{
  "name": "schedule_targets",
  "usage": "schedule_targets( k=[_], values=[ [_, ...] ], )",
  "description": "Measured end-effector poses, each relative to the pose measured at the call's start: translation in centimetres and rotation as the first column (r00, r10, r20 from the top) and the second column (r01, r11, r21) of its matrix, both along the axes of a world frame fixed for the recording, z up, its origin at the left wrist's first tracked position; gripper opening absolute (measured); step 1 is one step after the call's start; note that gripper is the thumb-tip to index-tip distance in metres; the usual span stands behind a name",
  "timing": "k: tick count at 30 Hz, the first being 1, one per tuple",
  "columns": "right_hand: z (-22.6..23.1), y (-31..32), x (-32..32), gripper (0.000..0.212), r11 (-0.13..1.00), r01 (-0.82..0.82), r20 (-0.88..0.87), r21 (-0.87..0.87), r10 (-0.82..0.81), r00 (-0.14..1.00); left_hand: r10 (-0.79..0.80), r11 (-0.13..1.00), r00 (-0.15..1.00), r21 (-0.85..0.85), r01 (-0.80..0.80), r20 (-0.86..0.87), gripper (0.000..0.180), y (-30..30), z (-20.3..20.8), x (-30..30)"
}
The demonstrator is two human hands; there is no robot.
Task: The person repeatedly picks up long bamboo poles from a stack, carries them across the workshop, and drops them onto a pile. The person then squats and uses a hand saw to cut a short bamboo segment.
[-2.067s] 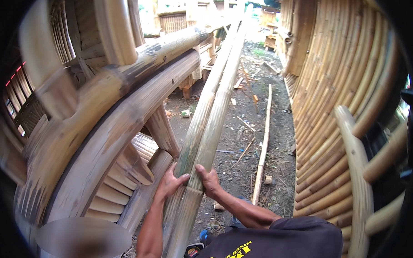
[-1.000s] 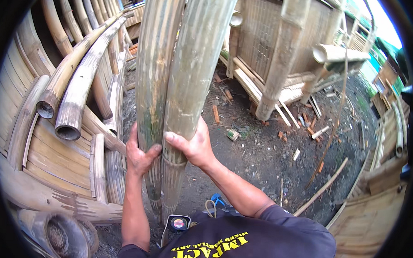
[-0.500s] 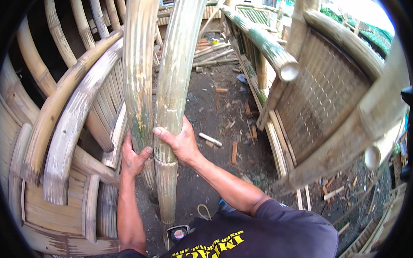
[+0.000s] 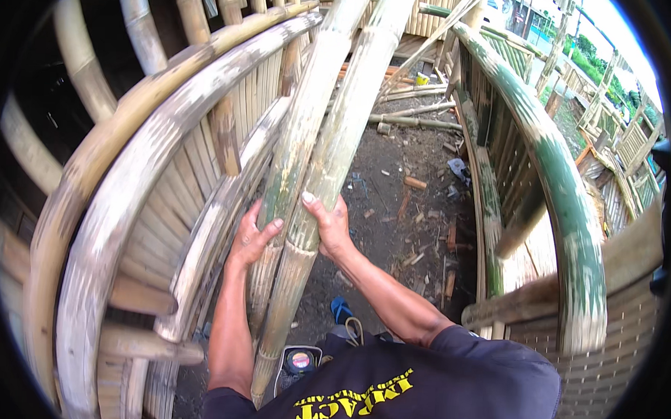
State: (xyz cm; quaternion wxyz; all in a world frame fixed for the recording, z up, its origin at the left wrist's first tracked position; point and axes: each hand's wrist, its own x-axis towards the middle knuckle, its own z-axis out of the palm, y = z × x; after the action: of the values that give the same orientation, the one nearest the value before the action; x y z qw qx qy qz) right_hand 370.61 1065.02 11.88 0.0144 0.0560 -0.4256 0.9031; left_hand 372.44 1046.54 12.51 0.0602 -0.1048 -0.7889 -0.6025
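Two long bamboo poles, a left pole point(image 4: 301, 127) and a right pole point(image 4: 353, 114), lie side by side in my hands. They slant away from me, their far ends leaning right and running past the upper edge of the view. My left hand point(image 4: 250, 237) grips the left pole from its outer side, thumb on top. Around the right pole, just above a joint, my right hand point(image 4: 333, 224) is closed with its thumb across the front. The poles' near ends reach down beside a tape measure point(image 4: 299, 361) at my waist.
Curved bamboo rails point(image 4: 121, 202) and a slatted bamboo seat line the left. A green-and-tan bamboo rail point(image 4: 558, 173) runs along the right, above a woven panel point(image 4: 595, 381). Cut bamboo point(image 4: 420, 122) lies farther ahead; wood scraps point(image 4: 415, 183) litter the dirt floor point(image 4: 380, 211).
The poles have swung so that their far ends lean more to the right. Both hands have moved right with them, keeping their grip. The surroundings have shifted in view.
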Motion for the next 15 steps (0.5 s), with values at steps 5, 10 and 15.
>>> schedule_targets(
  k=[5, 10, 15],
  values=[
    [-1.8, 2.3, -14.9, 0.055, 0.999, -0.035, 0.068, -0.036, 0.038, 0.997, 0.027, 0.994, 0.990, -0.108, -0.012, 0.135, 0.083, 1.7, -2.1, -15.6],
    [-5.3, 4.2, -29.0, 0.053, 1.000, 0.003, 0.140, -0.028, 0.001, 0.990, -0.035, 0.995, 0.983, -0.089, 0.052, 0.182, 0.066, 4.2, -3.7, -29.8],
    [-11.8, 7.4, -46.0, 0.058, 0.994, 0.021, 0.318, -0.109, 0.015, 0.948, -0.004, 0.992, 0.968, -0.122, 0.035, 0.251, 0.065, 8.1, -8.3, -45.9]
  ],
)
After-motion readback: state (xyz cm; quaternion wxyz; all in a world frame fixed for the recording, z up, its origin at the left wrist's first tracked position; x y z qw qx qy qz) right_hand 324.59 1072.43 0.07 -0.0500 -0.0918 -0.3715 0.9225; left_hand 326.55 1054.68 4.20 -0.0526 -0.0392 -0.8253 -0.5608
